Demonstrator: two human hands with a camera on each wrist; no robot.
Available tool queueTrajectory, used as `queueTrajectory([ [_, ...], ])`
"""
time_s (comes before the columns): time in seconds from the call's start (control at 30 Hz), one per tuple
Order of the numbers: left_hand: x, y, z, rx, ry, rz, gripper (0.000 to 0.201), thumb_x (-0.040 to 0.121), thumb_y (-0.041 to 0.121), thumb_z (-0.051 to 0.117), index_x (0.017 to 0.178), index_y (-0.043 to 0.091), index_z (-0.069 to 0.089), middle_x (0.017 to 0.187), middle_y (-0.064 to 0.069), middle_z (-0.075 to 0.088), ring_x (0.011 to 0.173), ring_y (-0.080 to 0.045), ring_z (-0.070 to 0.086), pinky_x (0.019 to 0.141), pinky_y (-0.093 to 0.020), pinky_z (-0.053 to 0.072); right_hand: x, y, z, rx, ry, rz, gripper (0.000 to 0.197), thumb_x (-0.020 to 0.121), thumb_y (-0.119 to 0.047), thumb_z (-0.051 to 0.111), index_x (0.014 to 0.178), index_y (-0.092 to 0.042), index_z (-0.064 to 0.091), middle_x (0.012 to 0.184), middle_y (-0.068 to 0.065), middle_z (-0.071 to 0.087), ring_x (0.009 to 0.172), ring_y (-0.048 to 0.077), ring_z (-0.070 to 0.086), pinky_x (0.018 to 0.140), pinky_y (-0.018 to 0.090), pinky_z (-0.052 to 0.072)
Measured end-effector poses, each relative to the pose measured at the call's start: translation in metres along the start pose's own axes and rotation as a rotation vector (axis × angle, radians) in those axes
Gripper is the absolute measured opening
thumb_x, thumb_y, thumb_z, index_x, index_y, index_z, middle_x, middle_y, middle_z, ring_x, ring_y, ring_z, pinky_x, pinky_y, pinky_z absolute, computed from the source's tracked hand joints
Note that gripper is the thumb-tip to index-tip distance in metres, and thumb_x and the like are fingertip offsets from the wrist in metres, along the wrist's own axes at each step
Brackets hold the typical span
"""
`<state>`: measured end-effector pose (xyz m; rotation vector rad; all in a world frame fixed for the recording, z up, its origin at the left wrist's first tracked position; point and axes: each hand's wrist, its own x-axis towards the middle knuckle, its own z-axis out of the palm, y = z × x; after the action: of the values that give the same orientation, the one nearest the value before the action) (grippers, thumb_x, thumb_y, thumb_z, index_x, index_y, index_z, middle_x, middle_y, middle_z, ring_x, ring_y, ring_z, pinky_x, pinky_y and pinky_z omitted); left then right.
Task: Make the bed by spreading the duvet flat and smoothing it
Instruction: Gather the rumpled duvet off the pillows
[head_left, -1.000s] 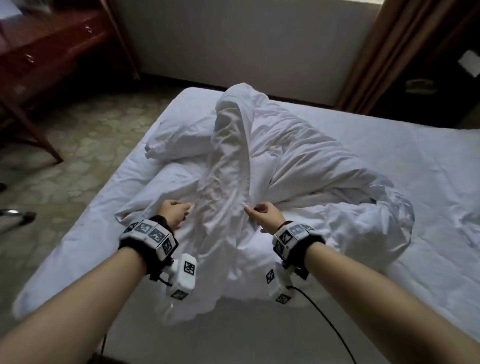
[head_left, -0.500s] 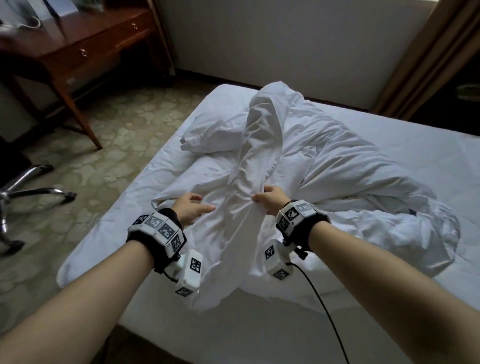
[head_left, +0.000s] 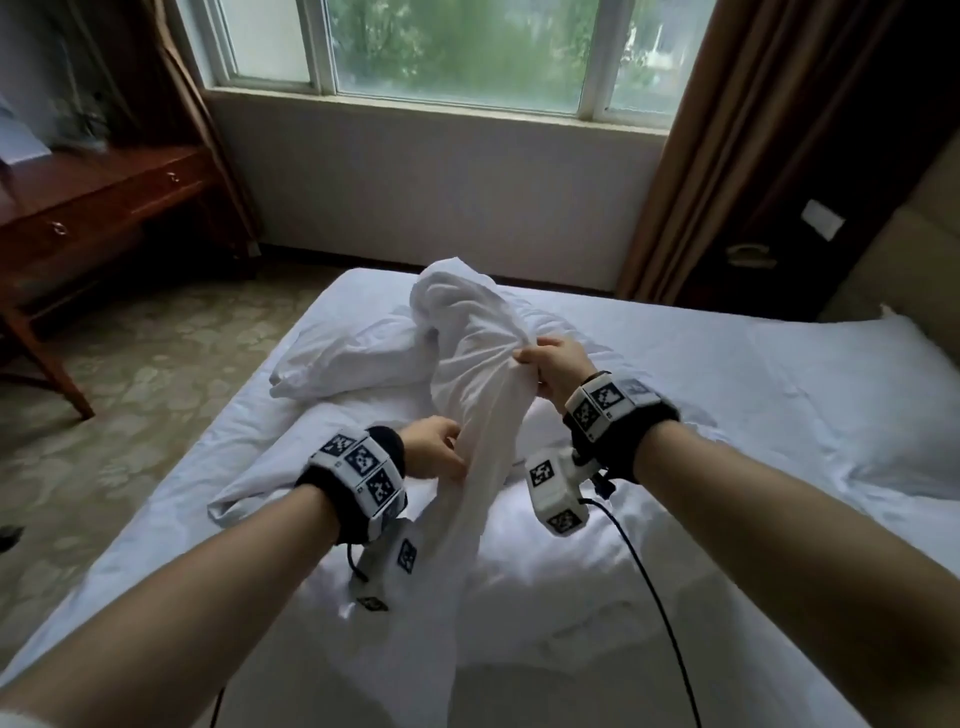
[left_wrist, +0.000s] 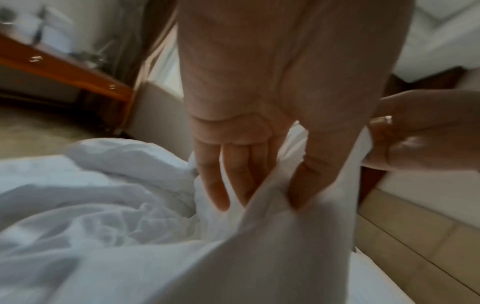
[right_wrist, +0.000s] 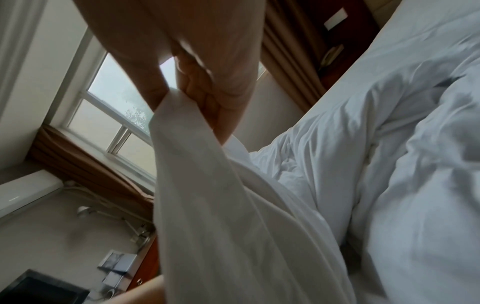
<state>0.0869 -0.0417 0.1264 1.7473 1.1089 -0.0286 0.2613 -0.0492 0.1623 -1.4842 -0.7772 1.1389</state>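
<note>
A crumpled white duvet lies bunched in the middle of the bed, with one long fold lifted off the mattress. My right hand grips the top of that fold and holds it raised; in the right wrist view my thumb and fingers pinch the cloth. My left hand holds the same fold lower down, on its left side. In the left wrist view my fingers and thumb pinch the white cloth, which hangs down toward me.
A white pillow lies at the right by the padded headboard. A wooden desk stands at the left on the patterned floor. Window and brown curtains are behind the bed.
Both hands have taken hold of the duvet's long fold and lifted it; the right hand rose higher than the left. My head has tilted up, bringing the window into view.
</note>
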Motion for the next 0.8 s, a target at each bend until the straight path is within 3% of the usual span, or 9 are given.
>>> queueTrajectory([
  [0.07,0.004,0.01,0.008,0.071,0.012,0.021,0.048,0.055,0.015,0.057,0.1,0.0,0.064,0.093,-0.012,0.063,0.073,-0.02,0.059,0.068,-0.03,0.054,-0.005,0.003,-0.018,0.011,0.05,0.005,0.025,0.086,0.007,0.052,0.068,-0.01,0.053,0.063,0.005,0.051,0.052,0.013,0.052,0.041,0.014,0.045],
  [0.13,0.008,0.016,0.014,0.053,0.044,0.001,0.037,0.055,0.014,0.053,0.089,0.003,0.062,0.084,-0.013,0.059,0.06,-0.017,0.055,0.051,-0.023,0.049,-0.011,0.007,-0.034,-0.007,0.1,0.013,0.025,0.086,0.006,0.053,0.069,-0.012,0.055,0.062,0.005,0.054,0.055,0.014,0.053,0.047,0.018,0.045],
  [0.27,0.009,0.026,0.019,-0.082,0.171,-0.024,0.011,0.074,0.0,0.053,0.082,0.007,0.056,0.064,-0.005,0.051,0.038,-0.005,0.051,0.036,-0.014,0.042,-0.028,0.021,-0.065,-0.119,0.022,0.046,0.018,0.093,-0.013,0.053,0.075,-0.015,0.055,0.047,-0.006,0.063,0.042,0.005,0.06,0.056,0.022,0.045],
  [0.43,0.0,0.044,0.024,-0.337,0.24,0.005,0.012,0.073,-0.001,0.049,0.073,0.01,0.053,0.067,-0.008,0.046,0.059,-0.019,0.046,0.056,-0.021,0.043,-0.05,0.044,-0.08,-0.419,-0.17,0.113,0.017,0.091,-0.033,0.056,0.096,-0.017,0.056,0.083,0.0,0.061,0.071,0.011,0.055,0.065,0.025,0.041],
  [0.53,-0.002,0.053,0.021,-0.462,0.29,0.062,0.022,0.083,-0.009,0.042,0.076,0.009,0.054,0.07,-0.009,0.05,0.061,-0.02,0.049,0.054,-0.022,0.048,-0.059,0.055,-0.07,-0.481,-0.354,0.144,0.029,0.088,-0.029,0.063,0.114,-0.022,0.052,0.102,0.0,0.061,0.09,0.013,0.056,0.072,0.027,0.042],
  [0.6,-0.004,0.059,0.018,-0.535,0.297,0.099,0.023,0.082,-0.011,0.042,0.078,0.008,0.055,0.076,-0.01,0.053,0.065,-0.021,0.052,0.059,-0.026,0.051,-0.065,0.062,-0.058,-0.528,-0.47,0.145,0.03,0.086,-0.023,0.066,0.113,-0.027,0.052,0.1,-0.009,0.064,0.094,0.007,0.058,0.068,0.022,0.044],
  [0.63,-0.005,0.062,0.017,-0.554,0.291,0.117,0.024,0.082,-0.011,0.042,0.079,0.008,0.055,0.078,-0.01,0.054,0.067,-0.021,0.054,0.059,-0.027,0.052,-0.066,0.065,-0.052,-0.522,-0.497,0.14,0.028,0.086,-0.018,0.067,0.11,-0.024,0.054,0.092,-0.014,0.066,0.085,0.0,0.061,0.063,0.017,0.045],
  [0.7,-0.005,0.064,0.014,-0.559,0.27,0.142,0.026,0.083,-0.012,0.043,0.081,0.01,0.057,0.08,-0.009,0.057,0.07,-0.02,0.056,0.054,-0.023,0.054,-0.064,0.07,-0.042,-0.499,-0.46,0.09,0.034,0.082,-0.012,0.07,0.114,-0.007,0.059,0.086,-0.008,0.067,0.069,-0.004,0.062,0.057,0.008,0.046],
  [0.8,-0.004,0.065,0.005,-0.553,0.24,0.162,0.03,0.085,-0.012,0.042,0.082,0.013,0.059,0.081,-0.006,0.06,0.071,-0.016,0.059,0.055,-0.02,0.054,-0.054,0.065,-0.036,-0.556,-0.3,0.029,0.04,0.085,-0.007,0.065,0.122,0.006,0.056,0.108,0.01,0.061,0.087,0.013,0.057,0.078,0.016,0.049],
])
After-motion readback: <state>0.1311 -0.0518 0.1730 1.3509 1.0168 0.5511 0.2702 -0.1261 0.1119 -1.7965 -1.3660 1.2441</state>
